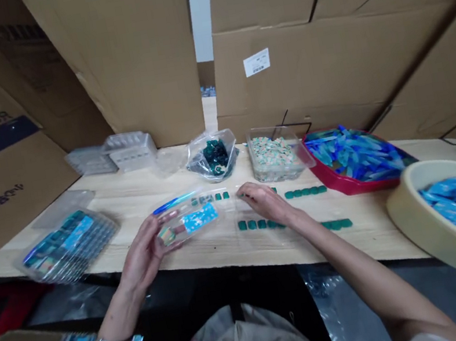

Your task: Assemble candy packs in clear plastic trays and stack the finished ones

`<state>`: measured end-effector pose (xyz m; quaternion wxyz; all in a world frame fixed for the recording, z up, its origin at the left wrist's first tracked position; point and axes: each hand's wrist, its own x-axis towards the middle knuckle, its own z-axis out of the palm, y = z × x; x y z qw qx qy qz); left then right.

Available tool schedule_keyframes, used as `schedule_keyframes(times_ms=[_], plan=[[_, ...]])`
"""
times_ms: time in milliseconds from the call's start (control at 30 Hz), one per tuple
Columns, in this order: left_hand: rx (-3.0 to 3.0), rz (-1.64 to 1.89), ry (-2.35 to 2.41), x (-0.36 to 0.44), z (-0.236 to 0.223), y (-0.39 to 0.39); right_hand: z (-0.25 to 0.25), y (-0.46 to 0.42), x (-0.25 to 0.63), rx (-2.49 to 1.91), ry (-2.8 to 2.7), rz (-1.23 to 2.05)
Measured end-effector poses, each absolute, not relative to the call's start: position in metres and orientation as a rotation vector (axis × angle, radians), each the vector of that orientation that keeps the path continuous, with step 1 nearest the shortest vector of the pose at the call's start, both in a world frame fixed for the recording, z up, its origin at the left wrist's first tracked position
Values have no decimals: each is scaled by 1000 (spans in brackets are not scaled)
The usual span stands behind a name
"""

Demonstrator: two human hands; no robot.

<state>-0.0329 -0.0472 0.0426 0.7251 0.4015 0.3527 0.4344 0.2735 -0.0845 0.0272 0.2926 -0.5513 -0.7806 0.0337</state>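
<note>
My left hand (143, 249) grips a clear plastic box (230, 217) by its left end, slightly tilted above the table. Inside it are a blue patterned packet (200, 217), a shiny blue strip (174, 202) along the far side and small pale pieces (167, 236) near my fingers. My right hand (265, 199) is over the table just right of the box, fingertips pinched together at a row of small dark green squares (222, 195); whatever they hold is hidden. Another row of green squares (252, 225) lies nearer me, partly under my right wrist.
Filled clear boxes (73, 244) are stacked left, empty trays (130, 151) behind. Along the back stand a bag of green pieces (214, 158), a tub of pale bits (273, 153) and a red tray (334, 184) of blue strips. A cream basin (410, 203) holds blue packets. Cardboard boxes (316, 72) wall the back.
</note>
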Motion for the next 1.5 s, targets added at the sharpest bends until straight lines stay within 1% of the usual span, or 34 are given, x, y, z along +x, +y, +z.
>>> schedule_keyframes(times_ms=[100,233,333,467,567,667,733,833,900,933,967,1033,1100,1233,1333,1400,1433,1500], plan=[[800,1002,914,-65,27,-69,12,-82,249,-1452,-2226,63],[673,1073,977,-88,2,-95,0,-73,216,-1589,-2453,-148],[578,1123,967,-95,-15,-111,-8,-70,191,-1712,-2618,-296],[513,1125,938,-95,-26,-125,-14,-67,177,-1664,-2722,-479],[462,1125,897,-91,-27,-131,-6,-61,185,-1610,-2733,-498],[365,1133,818,-84,-28,-135,14,-60,196,-1502,-2567,-354],[308,1126,765,-79,-29,-137,31,-69,196,-1375,-2294,-119],[252,1109,705,-70,-32,-140,47,-95,175,-1188,-1754,495],[231,1115,681,-66,-33,-142,45,-116,151,-1072,-1377,959],[225,1121,669,-64,-33,-143,40,-126,138,-1022,-1194,1142],[224,1128,657,-63,-32,-144,33,-134,125,-985,-1031,1287],[227,1134,631,-62,-31,-145,14,-147,104,-945,-772,1468],[231,1123,620,-63,-30,-146,-3,-153,91,-939,-613,1548],[276,1097,637,-63,-31,-148,-22,-158,85,-989,-525,1547],[331,1125,692,-61,-36,-148,-25,-162,90,-1098,-643,1561],[357,1188,737,-60,-40,-148,-25,-163,99,-1279,-833,1551],[368,1212,756,-60,-42,-148,-24,-163,105,-1387,-954,1484],[387,1223,788,-61,-46,-147,-23,-159,119,-1571,-1193,1157]])
